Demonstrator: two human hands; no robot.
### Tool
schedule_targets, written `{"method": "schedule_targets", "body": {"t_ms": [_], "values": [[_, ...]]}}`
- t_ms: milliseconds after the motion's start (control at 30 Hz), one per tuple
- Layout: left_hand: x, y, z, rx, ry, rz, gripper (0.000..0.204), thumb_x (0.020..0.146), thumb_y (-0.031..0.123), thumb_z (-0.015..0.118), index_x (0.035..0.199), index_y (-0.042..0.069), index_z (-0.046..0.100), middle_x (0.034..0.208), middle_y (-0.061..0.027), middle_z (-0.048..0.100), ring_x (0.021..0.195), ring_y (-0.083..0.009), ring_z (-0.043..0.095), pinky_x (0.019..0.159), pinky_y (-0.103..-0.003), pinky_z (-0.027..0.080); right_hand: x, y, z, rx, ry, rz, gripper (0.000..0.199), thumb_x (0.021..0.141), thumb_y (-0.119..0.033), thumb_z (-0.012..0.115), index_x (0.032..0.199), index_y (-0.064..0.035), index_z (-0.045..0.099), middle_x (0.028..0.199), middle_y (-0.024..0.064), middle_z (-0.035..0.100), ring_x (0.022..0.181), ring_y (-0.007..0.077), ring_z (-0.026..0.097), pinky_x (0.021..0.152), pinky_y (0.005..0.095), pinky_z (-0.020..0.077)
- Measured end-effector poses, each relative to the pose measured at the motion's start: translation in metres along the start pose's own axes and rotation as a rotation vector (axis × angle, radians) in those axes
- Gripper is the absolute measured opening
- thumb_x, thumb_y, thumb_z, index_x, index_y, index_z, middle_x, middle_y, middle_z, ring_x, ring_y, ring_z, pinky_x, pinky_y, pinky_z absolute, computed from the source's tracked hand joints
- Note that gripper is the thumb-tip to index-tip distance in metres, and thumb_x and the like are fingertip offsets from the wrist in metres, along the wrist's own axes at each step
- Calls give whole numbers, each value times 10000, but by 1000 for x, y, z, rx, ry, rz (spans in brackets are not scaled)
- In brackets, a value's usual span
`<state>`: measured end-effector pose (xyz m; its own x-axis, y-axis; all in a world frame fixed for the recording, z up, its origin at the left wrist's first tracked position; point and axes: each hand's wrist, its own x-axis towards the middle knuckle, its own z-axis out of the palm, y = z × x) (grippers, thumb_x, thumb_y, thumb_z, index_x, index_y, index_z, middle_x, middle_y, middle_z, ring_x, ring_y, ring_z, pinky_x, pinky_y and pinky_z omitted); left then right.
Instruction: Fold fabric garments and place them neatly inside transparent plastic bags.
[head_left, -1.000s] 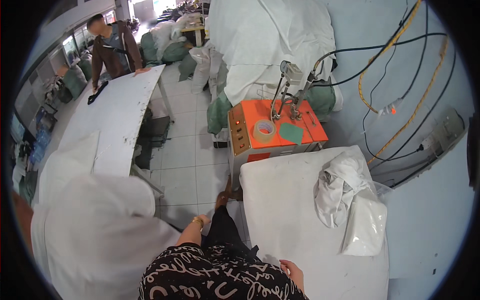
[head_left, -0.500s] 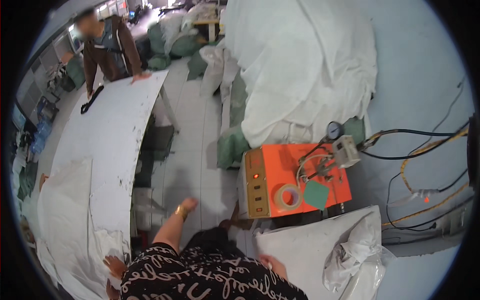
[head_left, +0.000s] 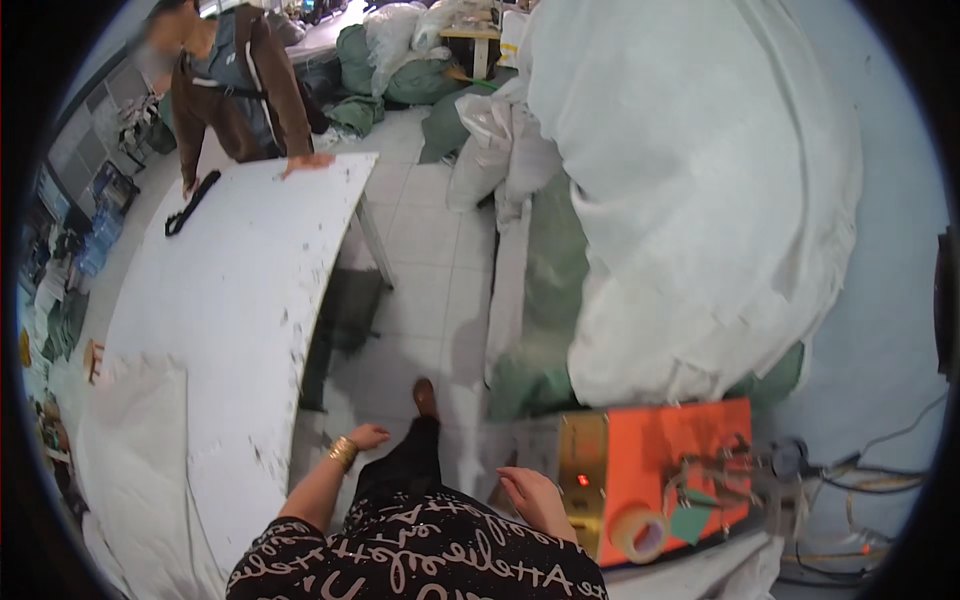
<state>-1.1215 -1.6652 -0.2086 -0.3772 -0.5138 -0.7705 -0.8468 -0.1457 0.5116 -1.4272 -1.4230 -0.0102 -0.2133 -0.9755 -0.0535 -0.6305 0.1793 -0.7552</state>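
My left hand (head_left: 367,436) hangs open above the tiled floor, a gold bracelet on its wrist, beside the edge of the long white table (head_left: 240,300). My right hand (head_left: 531,496) is open too, fingers loose, just left of the orange machine (head_left: 660,470) and holding nothing. A roll of tape (head_left: 640,533) lies on top of the machine near its front. My foot (head_left: 425,398) steps forward on the tiles between table and machine.
Another person (head_left: 235,85) leans on the table's far end, a black strap (head_left: 190,203) lying beside them. A huge white cloth heap (head_left: 700,190) fills the right, with green sacks (head_left: 545,380) under it. Cables (head_left: 860,480) trail right of the machine.
The view has swung up and forward along the aisle. The orange machine slid to the lower right, the padded white surface dropped out of view, and my hands now swing free.
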Motion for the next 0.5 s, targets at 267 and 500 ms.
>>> {"method": "schedule_targets", "body": {"t_ms": [267, 500], "values": [[107, 161, -182, 135, 154, 370, 333, 869, 285, 568, 1118, 66, 606, 1046, -118, 651, 959, -247, 628, 848, -345, 480, 293, -23, -9, -35, -211, -136, 291, 883, -258, 526, 1090, -65, 593, 1013, 148, 630, 933, 325, 591, 815, 411, 471], [185, 301, -276, -114, 39, 487, 311, 890, 266, 554, 1135, 76, 586, 1062, -103, 643, 946, -239, 632, 835, -330, 487, 494, 8, -66, -185, -194, 86, 259, 874, -233, 534, 1048, -56, 605, 979, 148, 637, 915, 326, 601, 785, 406, 481]]}}
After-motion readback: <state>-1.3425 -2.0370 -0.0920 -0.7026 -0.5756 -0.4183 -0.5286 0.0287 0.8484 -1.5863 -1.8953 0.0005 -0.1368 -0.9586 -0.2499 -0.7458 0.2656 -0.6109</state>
